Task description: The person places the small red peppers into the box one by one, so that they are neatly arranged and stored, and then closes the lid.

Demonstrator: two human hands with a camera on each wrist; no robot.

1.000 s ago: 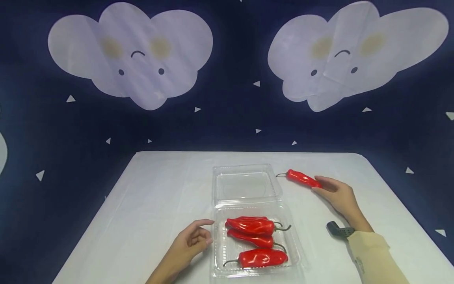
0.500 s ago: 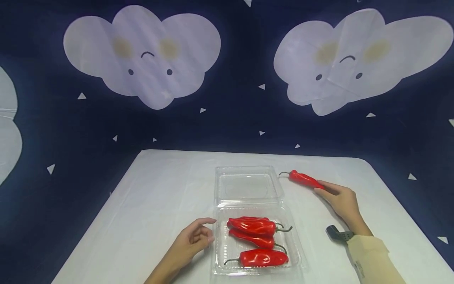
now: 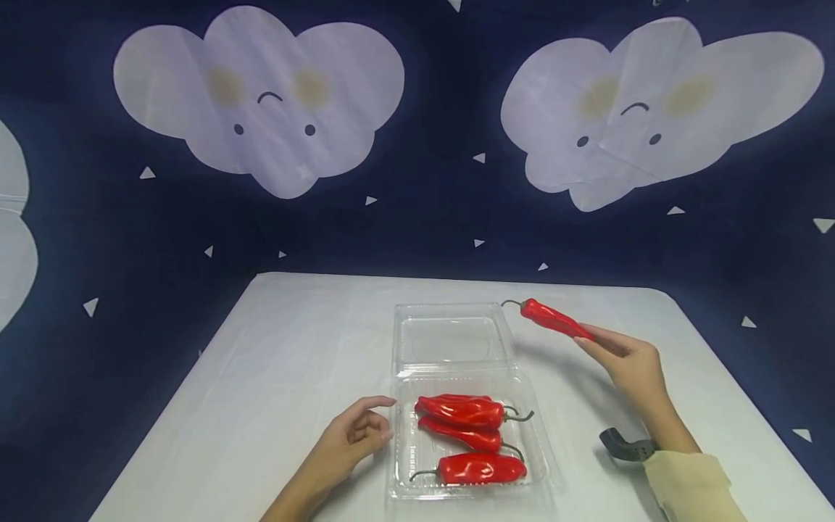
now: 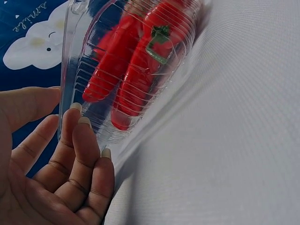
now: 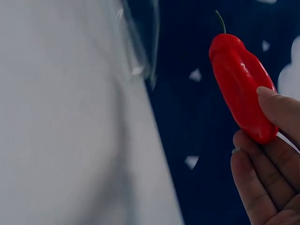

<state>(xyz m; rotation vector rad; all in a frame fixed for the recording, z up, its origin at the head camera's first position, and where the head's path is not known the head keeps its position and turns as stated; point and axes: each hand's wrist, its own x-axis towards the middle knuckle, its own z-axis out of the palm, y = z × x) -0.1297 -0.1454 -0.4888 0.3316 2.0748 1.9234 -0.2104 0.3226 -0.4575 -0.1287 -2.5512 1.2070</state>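
Observation:
My right hand (image 3: 622,366) pinches a long red pepper (image 3: 553,319) by its lower end, between thumb and fingers. The pepper is raised off the table, its green stem pointing left; in the right wrist view the pepper (image 5: 241,84) shows whole except where the thumb covers it. A clear plastic clamshell container (image 3: 407,457) lies with its lid (image 3: 450,341) folded back. Several red peppers (image 3: 481,468) lie in its base. My left hand (image 3: 346,438) is at the container's left edge, fingers loosely bent; in the left wrist view fingertips (image 4: 84,123) touch the clear wall.
A white table (image 3: 300,341) bears the container, its far edge meeting a dark blue cloth (image 3: 424,217) with clouds and triangles. A dark wrist strap (image 3: 628,446) is on the right wrist, above a pale yellow sleeve (image 3: 691,482).
The right hand has lifted the pepper off the table, slightly up and to the left, and its shadow now falls below. The left hand stays beside the container. The head view has shifted a little.

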